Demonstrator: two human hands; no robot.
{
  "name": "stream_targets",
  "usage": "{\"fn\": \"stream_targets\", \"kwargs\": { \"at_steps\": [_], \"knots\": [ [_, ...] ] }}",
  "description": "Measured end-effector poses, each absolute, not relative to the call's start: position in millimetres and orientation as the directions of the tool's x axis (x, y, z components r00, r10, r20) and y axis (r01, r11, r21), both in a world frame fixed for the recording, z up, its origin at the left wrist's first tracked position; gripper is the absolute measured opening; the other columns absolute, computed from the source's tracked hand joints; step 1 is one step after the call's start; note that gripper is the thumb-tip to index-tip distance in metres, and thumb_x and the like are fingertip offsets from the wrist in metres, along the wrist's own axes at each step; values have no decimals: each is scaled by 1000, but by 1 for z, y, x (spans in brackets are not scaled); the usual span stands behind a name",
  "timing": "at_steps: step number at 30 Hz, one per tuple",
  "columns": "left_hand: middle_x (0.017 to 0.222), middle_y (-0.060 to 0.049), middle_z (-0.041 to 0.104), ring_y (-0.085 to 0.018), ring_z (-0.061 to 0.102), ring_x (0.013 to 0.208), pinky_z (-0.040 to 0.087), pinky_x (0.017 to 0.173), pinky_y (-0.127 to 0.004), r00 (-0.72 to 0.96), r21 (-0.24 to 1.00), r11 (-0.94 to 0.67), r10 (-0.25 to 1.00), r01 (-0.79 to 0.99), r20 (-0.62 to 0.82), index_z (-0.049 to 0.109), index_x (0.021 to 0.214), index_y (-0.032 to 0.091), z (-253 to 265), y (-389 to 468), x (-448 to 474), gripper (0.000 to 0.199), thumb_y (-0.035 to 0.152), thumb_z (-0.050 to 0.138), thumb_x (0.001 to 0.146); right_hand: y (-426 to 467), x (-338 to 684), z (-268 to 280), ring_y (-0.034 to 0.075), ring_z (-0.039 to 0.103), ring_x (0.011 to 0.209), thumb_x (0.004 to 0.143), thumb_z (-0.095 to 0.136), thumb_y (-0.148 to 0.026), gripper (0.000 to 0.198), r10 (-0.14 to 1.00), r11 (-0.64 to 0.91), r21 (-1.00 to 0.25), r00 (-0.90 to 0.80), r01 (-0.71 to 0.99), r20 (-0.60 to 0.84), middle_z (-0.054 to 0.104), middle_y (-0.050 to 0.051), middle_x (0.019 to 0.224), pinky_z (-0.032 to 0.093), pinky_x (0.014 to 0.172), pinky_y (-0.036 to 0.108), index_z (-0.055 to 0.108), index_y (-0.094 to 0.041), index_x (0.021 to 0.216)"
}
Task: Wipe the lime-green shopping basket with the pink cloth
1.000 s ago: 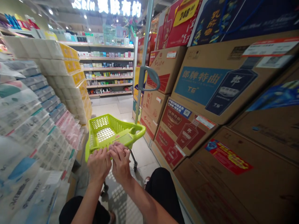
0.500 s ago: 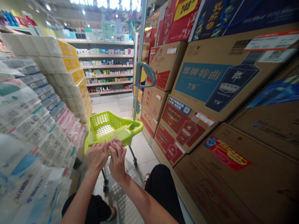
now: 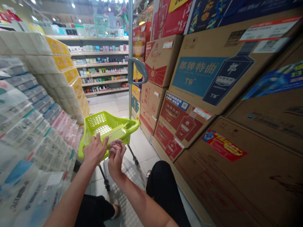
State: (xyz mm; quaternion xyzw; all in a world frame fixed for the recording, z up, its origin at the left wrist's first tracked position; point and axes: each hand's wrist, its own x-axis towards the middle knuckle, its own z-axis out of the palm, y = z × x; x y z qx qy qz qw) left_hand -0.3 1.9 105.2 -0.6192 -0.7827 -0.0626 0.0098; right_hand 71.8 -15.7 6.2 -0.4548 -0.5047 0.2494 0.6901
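Observation:
My right hand (image 3: 116, 159) is closed around a small crumpled pinkish-mauve thing (image 3: 115, 142), perhaps soft material; its kind is hard to make out. Just left of it, my left hand (image 3: 96, 149) has its fingers stretched out and apart, with nothing visible in them. Both hands are at the near side of a lime-green shopping cart (image 3: 127, 128). Whether the left fingers touch its rim, I cannot tell. The cart's perforated basket stands on dark legs with casters.
Wrapped paper packs (image 3: 28, 126) and white-and-yellow bundles (image 3: 59, 69) are stacked on the left. Cardboard liquor cartons (image 3: 201, 75) form a wall on the right. A glass door with a grey handle (image 3: 143, 71) stands ahead, near shelves of small goods (image 3: 104, 63).
My left hand has come away from the right one and its fingers have straightened. The right hand keeps the pinkish thing. The view has turned slightly right.

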Motion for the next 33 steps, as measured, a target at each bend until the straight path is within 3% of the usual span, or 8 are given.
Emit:
{"fn": "stream_targets", "kwargs": {
  "at_steps": [2,7,12,18,22,27,30,33],
  "knots": [
    [130,-16,56,-30,62,104,48,84,-44,-160,82,149,976,985,147,42,140,24,105,9,6,67,62,14,93,-19,65,-1,18,51,116,95,39,-20,15,837,437,-899,353,26,417,48,11,118,47,99,38,53,-21,100],
    [127,-13,57,-32,65,96,48,83,-50,-159,118,155,987,981,25,30,148,34,97,21,8,68,64,7,91,-3,67,-16,16,59,93,92,37,-21,12,890,249,-956,426,-152,164,54,8,101,54,82,36,50,-21,92],
    [126,-13,57,-34,64,100,46,86,-52,-121,122,123,992,985,-21,29,147,32,98,29,2,69,65,7,91,10,68,-6,16,54,106,90,39,-18,18,797,388,-909,551,-152,247,53,8,110,44,101,40,44,-21,107],
    [128,-13,57,-30,65,101,46,87,-46,-72,150,83,994,985,-79,30,147,29,106,35,-4,69,63,6,92,5,54,-7,14,57,93,95,42,-27,12,906,298,-912,384,-282,178,54,6,102,51,86,33,42,-21,105],
    [132,-11,58,-27,63,110,46,91,-42,37,162,-12,987,987,-155,30,146,26,110,38,-14,65,58,8,94,3,59,-3,16,56,105,96,42,-30,16,876,305,-904,462,-300,142,54,9,112,48,95,37,42,-21,111],
    [124,-13,64,-31,64,108,47,87,-44,16,175,15,985,984,-171,24,149,28,102,35,-16,69,59,0,93,14,81,14,23,43,127,97,37,-28,25,738,367,-928,627,-63,249,45,19,129,38,107,48,42,-18,119],
    [123,-13,64,-29,66,105,47,87,-41,41,243,-2,987,970,-153,26,148,27,96,35,-13,69,59,-1,93,5,81,15,25,35,136,96,38,-24,27,721,382,-912,568,151,396,40,18,137,35,109,49,49,-19,121],
    [137,-13,55,-28,62,112,47,88,-38,87,245,-49,986,968,-144,26,149,22,94,36,-10,67,54,2,95,-6,79,10,23,36,136,96,38,-18,31,752,431,-857,411,283,515,41,13,141,36,109,45,54,-23,122]
  ]
}}
